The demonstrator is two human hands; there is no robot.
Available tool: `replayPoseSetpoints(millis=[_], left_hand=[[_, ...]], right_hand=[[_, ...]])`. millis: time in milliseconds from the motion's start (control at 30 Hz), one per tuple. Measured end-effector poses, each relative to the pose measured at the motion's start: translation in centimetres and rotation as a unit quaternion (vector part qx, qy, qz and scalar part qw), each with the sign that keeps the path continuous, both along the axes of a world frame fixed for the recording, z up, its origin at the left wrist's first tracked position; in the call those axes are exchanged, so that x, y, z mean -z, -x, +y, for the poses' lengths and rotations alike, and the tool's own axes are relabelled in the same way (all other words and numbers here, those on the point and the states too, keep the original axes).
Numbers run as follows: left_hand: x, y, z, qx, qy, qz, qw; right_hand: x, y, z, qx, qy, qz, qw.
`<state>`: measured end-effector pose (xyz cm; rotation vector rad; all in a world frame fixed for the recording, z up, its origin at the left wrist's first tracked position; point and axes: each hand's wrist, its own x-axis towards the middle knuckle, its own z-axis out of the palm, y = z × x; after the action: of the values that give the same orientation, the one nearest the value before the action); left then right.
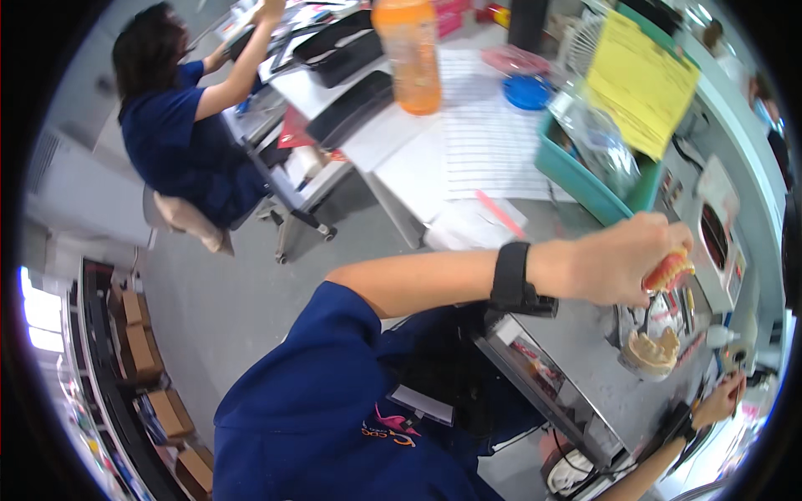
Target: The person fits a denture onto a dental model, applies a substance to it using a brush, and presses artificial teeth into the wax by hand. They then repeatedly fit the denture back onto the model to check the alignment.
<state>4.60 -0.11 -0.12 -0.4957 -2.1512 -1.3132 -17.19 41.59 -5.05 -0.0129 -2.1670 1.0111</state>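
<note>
Gripping a pink-and-ivory denture (667, 273), the person's left hand (628, 260) is closed in a fist, thumb and fingers wrapped about it, with the teeth peeking out on the fingertip side. A black strap (510, 275) circles the wrist behind those fingers. The right hand (718, 401) sits well apart, close to the far edge of the workbench (576, 355), its fingers bent; it's small and blurred from here, so I honestly can't tell whether they grip anything.

Between the two hands stands a tan plaster dental model (651, 354), clear of all the fingers. A white squeeze bottle (721, 336) lies nearer the right fingers, and slim hand tools (668, 311) lie just beside the denture. Past the left fingertips there's a white device (717, 230) with a dark opening. Near the left knuckles, a teal bin (589, 185) holds clear plastic bags (606, 150) and a yellow sheet (642, 88). Farther from those fingers are a blue lid (526, 92) and an orange bottle (411, 63). Well away from both hands, a co-worker (188, 146) in navy sits with arms raised.
</note>
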Motion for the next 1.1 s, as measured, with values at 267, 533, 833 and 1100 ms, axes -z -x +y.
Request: replayPoseSetpoints(millis=[267,533,833,1100], left_hand=[[1.3,-6.9,-0.9,-0.061,-0.14,-0.074,0.986],[2.7,-10.3,-3.0,0.09,-0.324,-0.246,0.909],[3.9,-9.3,-3.7,0.249,-0.395,-0.311,0.828],[3.3,-10.1,-2.2,0.235,-0.338,-0.329,0.85]], right_hand=[[-2.1,-0.6,0.4,0.022,-0.065,-0.032,0.997],[-3.0,2.0,4.6,-0.072,-0.175,0.014,0.982],[-8.3,-5.0,-10.7,-0.186,0.145,0.034,0.971],[-5.0,-3.1,-19.3,-0.333,0.363,-0.097,0.865]])
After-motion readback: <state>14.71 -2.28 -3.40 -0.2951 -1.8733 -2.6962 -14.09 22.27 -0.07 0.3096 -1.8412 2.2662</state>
